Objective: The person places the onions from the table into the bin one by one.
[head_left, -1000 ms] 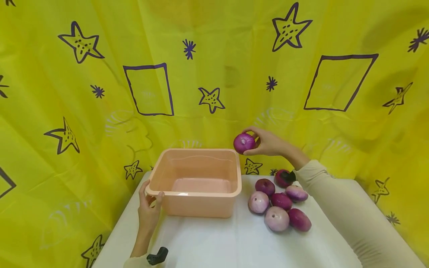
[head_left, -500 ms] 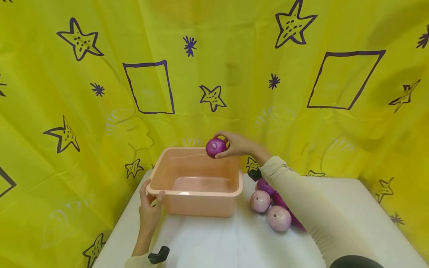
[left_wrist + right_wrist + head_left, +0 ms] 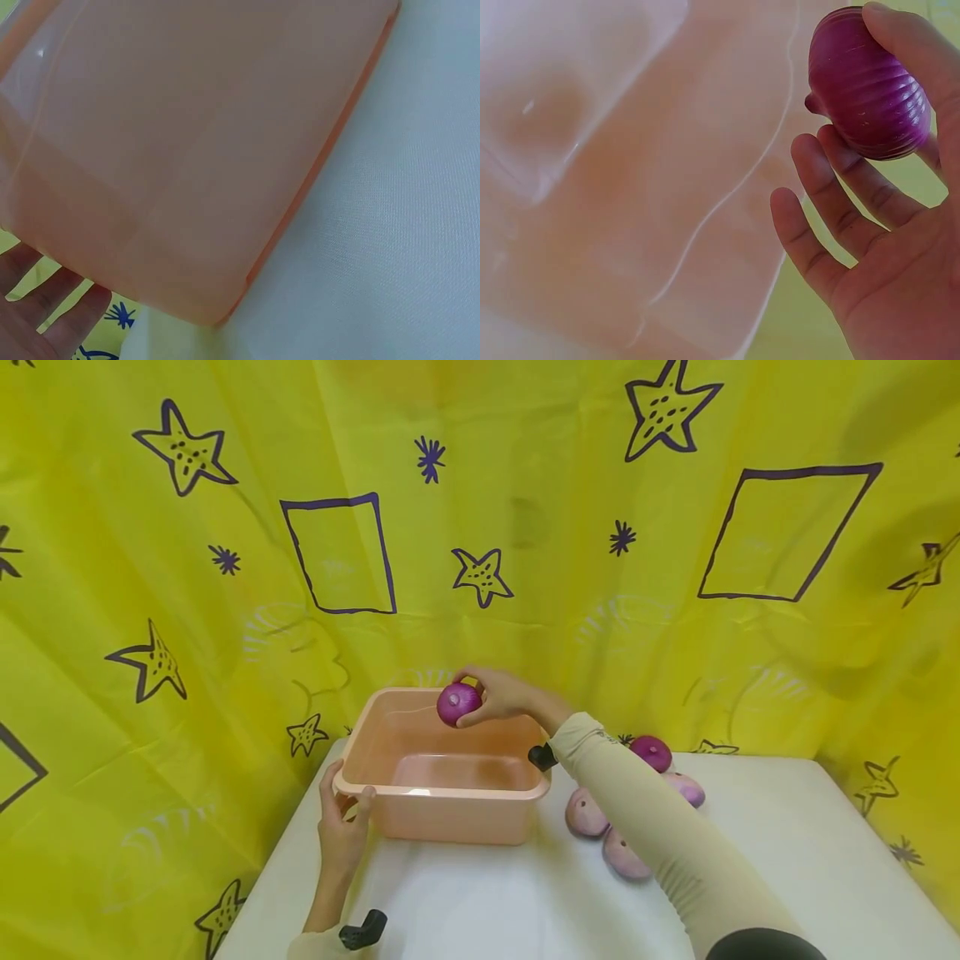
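Observation:
My right hand (image 3: 498, 695) holds a purple onion (image 3: 458, 703) in its fingertips above the far side of a peach plastic tub (image 3: 390, 789). The right wrist view shows the onion (image 3: 868, 84) pinched between thumb and fingers, with the tub's inside (image 3: 615, 187) below. My left hand (image 3: 341, 835) grips the tub's near left corner, thumb over the rim. In the left wrist view the tub's outer wall (image 3: 187, 150) fills the frame and fingers (image 3: 45, 315) show at the bottom left.
Several purple and pale onions (image 3: 651, 753) lie on the white table (image 3: 487, 902) right of the tub, partly hidden by my right sleeve (image 3: 660, 835). A yellow curtain with stars (image 3: 225, 568) hangs close behind and on both sides.
My right hand has carried the onion leftward from beside the tub's far right corner to over the tub and slightly lower. The left hand has stayed on the tub's corner.

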Demonstrator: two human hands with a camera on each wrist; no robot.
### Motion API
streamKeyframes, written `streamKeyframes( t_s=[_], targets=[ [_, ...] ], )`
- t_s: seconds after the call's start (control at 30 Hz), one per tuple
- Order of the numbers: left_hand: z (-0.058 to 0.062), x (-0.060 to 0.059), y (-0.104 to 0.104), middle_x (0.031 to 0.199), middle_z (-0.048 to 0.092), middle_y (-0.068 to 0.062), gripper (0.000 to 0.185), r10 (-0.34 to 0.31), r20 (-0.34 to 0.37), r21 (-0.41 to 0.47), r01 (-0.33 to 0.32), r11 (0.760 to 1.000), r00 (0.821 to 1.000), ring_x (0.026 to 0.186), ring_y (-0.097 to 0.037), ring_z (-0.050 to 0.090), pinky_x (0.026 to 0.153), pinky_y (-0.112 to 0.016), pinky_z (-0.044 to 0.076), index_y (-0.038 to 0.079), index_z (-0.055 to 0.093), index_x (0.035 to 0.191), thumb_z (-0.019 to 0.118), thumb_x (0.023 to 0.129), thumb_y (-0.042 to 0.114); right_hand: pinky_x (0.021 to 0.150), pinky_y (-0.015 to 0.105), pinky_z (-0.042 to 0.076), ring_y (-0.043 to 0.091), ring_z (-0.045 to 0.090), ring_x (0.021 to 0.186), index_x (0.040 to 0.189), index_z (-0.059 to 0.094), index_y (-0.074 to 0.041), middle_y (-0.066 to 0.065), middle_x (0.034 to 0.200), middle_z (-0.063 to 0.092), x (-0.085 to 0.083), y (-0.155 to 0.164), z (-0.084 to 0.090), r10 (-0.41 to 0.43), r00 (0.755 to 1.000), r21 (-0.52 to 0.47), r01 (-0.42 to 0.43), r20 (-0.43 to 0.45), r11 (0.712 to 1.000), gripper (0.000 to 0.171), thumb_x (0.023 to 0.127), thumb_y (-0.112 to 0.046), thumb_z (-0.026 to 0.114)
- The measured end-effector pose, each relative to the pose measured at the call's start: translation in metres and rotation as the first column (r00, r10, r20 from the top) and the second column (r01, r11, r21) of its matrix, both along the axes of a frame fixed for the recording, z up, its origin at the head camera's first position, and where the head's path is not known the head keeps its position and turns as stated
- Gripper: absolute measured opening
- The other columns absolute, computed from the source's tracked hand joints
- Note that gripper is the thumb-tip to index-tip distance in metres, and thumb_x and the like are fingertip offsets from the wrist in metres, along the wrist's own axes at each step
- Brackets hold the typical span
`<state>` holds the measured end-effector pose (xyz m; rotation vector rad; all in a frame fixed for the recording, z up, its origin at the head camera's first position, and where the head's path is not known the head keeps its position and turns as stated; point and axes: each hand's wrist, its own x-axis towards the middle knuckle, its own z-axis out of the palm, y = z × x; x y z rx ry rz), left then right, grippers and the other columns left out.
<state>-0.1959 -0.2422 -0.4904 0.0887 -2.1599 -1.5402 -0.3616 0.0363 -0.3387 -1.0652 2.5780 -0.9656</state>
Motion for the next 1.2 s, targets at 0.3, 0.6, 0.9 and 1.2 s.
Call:
streamKeyframes(
  t_s=[0.3, 0.6, 0.9, 1.2],
  targets=[
    [-0.001, -0.001, 0.001, 0.160, 0.041, -0.015, 0.069, -0.010, -0.013, 0.009, 0.010, 1.000, 1.000, 0.118, -0.035, 0.059, 0.080, -0.013, 0.050, 0.026, 0.025, 0.160, 0.062, 0.102, 0.023, 0.092, 0.037, 0.056, 0.032, 0.066, 0.106, 0.145, 0.048, -0.013, 0.018, 0.117, 0.067, 0.002, -0.003, -0.002, 0.010, 1.000, 0.051, -0.009, -0.011, 0.999, 0.075, 0.082, -0.030, 0.088],
    [-0.002, -0.001, 0.000, 0.157, 0.044, -0.015, 0.067, 0.006, -0.006, 0.016, -0.006, 1.000, 1.000, 0.117, -0.034, 0.059, 0.079, -0.013, 0.052, 0.028, 0.027, 0.159, 0.062, 0.103, 0.023, 0.101, 0.052, 0.051, 0.046, 0.058, 0.125, 0.156, 0.039, -0.013, 0.027, 0.143, 0.053, 0.007, 0.000, 0.007, 0.054, 0.997, 0.036, -0.053, -0.049, 0.998, 0.085, 0.086, -0.027, 0.085],
    [-0.003, 0.001, -0.002, 0.160, 0.040, -0.014, 0.071, 0.007, 0.001, -0.002, -0.007, 1.000, 1.000, 0.117, -0.036, 0.060, 0.078, -0.011, 0.050, 0.025, 0.025, 0.161, 0.064, 0.102, 0.021, 0.104, 0.057, 0.047, 0.046, 0.055, 0.128, 0.152, 0.046, -0.013, 0.025, 0.145, 0.054, 0.014, 0.022, 0.018, 0.041, 0.995, -0.004, -0.042, -0.087, 0.999, 0.079, 0.085, -0.027, 0.085],
    [0.000, 0.002, 0.001, 0.158, 0.044, -0.016, 0.069, 0.002, 0.001, 0.010, -0.002, 1.000, 1.000, 0.119, -0.040, 0.061, 0.075, -0.009, 0.050, 0.025, 0.026, 0.160, 0.063, 0.102, 0.021, 0.105, 0.056, 0.047, 0.043, 0.054, 0.130, 0.148, 0.052, -0.009, 0.014, 0.148, 0.055, 0.028, 0.067, 0.023, 0.036, 0.987, -0.063, -0.047, -0.158, 0.997, 0.076, 0.083, -0.024, 0.087]
  ],
)
